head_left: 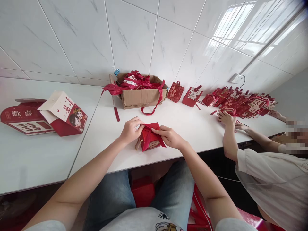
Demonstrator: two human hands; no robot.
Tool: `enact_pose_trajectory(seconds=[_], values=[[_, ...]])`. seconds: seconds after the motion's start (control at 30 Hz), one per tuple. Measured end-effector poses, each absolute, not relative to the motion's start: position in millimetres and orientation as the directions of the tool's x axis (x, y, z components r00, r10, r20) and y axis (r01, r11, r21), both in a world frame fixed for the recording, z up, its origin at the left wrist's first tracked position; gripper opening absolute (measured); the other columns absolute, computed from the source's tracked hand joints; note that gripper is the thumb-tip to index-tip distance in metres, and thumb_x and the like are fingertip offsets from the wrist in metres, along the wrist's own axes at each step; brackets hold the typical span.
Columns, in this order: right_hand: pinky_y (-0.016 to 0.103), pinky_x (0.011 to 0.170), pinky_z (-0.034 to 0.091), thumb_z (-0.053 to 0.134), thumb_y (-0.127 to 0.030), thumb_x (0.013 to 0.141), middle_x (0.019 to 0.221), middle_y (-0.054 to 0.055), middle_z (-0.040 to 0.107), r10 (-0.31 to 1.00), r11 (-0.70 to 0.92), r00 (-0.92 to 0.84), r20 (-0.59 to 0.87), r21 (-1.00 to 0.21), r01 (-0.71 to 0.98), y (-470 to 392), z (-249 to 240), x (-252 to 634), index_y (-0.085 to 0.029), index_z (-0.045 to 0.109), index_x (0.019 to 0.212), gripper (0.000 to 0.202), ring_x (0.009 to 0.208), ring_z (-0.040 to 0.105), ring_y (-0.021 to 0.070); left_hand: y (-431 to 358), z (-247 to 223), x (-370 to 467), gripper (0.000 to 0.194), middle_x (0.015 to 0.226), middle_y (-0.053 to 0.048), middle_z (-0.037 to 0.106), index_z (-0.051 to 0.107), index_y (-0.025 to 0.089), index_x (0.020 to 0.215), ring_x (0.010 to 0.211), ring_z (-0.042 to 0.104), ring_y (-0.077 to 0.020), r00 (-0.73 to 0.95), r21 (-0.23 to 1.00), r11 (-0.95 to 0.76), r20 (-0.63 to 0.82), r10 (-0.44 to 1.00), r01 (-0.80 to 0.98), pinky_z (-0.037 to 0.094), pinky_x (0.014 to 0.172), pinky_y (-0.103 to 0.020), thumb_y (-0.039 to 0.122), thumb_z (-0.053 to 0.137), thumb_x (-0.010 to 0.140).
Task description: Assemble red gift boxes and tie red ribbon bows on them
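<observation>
Directly before me on the white table stands a small red gift box (154, 137) with a gold pattern on its front and a twisted gold cord at its left. A dark red ribbon (148, 127) crosses its top in what looks like a bow or knot. My left hand (132, 129) pinches the ribbon at the box's upper left. On the other side, my right hand (170, 136) has its fingers closed on the ribbon near the knot, index finger pointing at the middle. A ribbon tail hangs at the right front corner.
Behind the box sits a cardboard box (141, 98) heaped with red ribbons. Larger red and white boxes (68, 114) stand at the left. Finished-looking gift boxes (240, 102) crowd the right, where a co-worker's hands (227, 118) work. A red strip (116, 114) lies on the table (101, 154).
</observation>
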State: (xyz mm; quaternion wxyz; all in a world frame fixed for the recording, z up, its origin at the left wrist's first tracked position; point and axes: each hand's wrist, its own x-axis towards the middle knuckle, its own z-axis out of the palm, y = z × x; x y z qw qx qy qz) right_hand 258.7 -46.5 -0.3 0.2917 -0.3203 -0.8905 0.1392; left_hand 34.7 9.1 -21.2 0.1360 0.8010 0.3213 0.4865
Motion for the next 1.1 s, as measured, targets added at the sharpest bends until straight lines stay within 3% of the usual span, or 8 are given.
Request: enact_pose_trajectory(seconds=[0.27,0.43,0.53,0.63,0.73,0.83,0.93,1.1], values=[[0.029,0.065,0.049,0.041,-0.011,0.087,0.081,0.004,0.053,0.73,0.675,-0.451,0.514,-0.438,0.593,-47,-6,258,-0.023,0.061,0.123,0.043,0.072,0.053,0.0151,17,-22,25,0.012,0.081,-0.004,0.063,0.064,0.018,0.078,0.075,0.06,-0.0146,0.429,0.611,-0.743,0.614,0.663,0.275,0.047,0.067,-0.027,0.02,0.054,0.084],[0.026,0.063,0.047,0.049,-0.011,0.078,0.079,0.001,0.056,0.848,0.523,-0.252,0.466,-0.666,0.532,-45,-1,258,-0.024,0.064,0.115,0.042,0.07,0.052,0.0121,14,-20,24,0.009,0.092,-0.005,0.062,0.061,0.018,0.084,0.083,0.058,-0.0162,0.49,0.717,-0.665,0.511,0.706,0.21,0.047,0.068,-0.028,0.022,0.053,0.083],[0.024,0.062,0.046,0.049,-0.014,0.075,0.081,0.0,0.057,0.907,0.421,-0.187,0.378,-0.781,0.462,-42,4,255,-0.023,0.064,0.112,0.041,0.071,0.053,0.0112,11,-16,24,0.013,0.1,-0.007,0.061,0.061,0.019,0.091,0.093,0.058,-0.0192,0.538,0.785,-0.601,0.447,0.715,0.147,0.047,0.078,-0.031,0.022,0.053,0.081],[0.025,0.06,0.044,0.051,-0.019,0.072,0.085,0.0,0.056,0.941,0.312,-0.034,0.338,-0.82,0.48,-37,5,249,-0.022,0.065,0.107,0.037,0.065,0.048,0.0097,8,-14,23,0.028,0.111,-0.008,0.059,0.059,0.02,0.104,0.106,0.055,-0.0231,0.583,0.86,-0.508,0.386,0.715,0.055,0.044,0.093,-0.038,0.021,0.053,0.077],[0.026,0.059,0.041,0.055,-0.024,0.07,0.077,-0.002,0.051,0.944,0.186,0.141,0.298,-0.834,0.52,-33,4,244,-0.021,0.064,0.095,0.027,0.057,0.041,0.0089,4,-13,25,0.038,0.118,-0.008,0.058,0.057,0.02,0.112,0.113,0.053,-0.0249,0.601,0.906,-0.424,0.341,0.723,-0.003,0.04,0.1,-0.041,0.022,0.054,0.074],[0.024,0.055,0.036,0.055,-0.025,0.068,0.061,-0.007,0.045,0.965,0.124,0.16,0.21,-0.895,0.429,-33,4,240,-0.021,0.055,0.084,0.016,0.053,0.039,0.0096,3,-10,31,0.03,0.116,-0.008,0.06,0.06,0.02,0.108,0.11,0.055,-0.0239,0.557,0.919,-0.393,0.307,0.772,0.039,0.041,0.099,-0.04,0.03,0.055,0.08],[0.023,0.051,0.032,0.055,-0.024,0.067,0.055,-0.009,0.045,0.971,0.098,0.177,0.161,-0.943,0.319,-34,7,238,-0.022,0.046,0.076,0.013,0.05,0.038,0.009,5,-3,42,0.025,0.102,-0.007,0.063,0.065,0.019,0.09,0.1,0.058,-0.0223,0.484,0.91,-0.381,0.263,0.835,0.164,0.044,0.092,-0.038,0.041,0.055,0.083],[0.022,0.048,0.028,0.055,-0.024,0.064,0.053,-0.009,0.042,0.971,0.022,0.223,0.086,-0.961,0.277,-36,12,238,-0.022,0.039,0.065,0.017,0.048,0.033,0.0075,10,8,63,0.022,0.089,-0.005,0.061,0.067,0.02,0.076,0.09,0.058,-0.0218,0.44,0.773,-0.5,0.321,0.839,0.389,0.045,0.082,-0.036,0.042,0.062,0.076]])
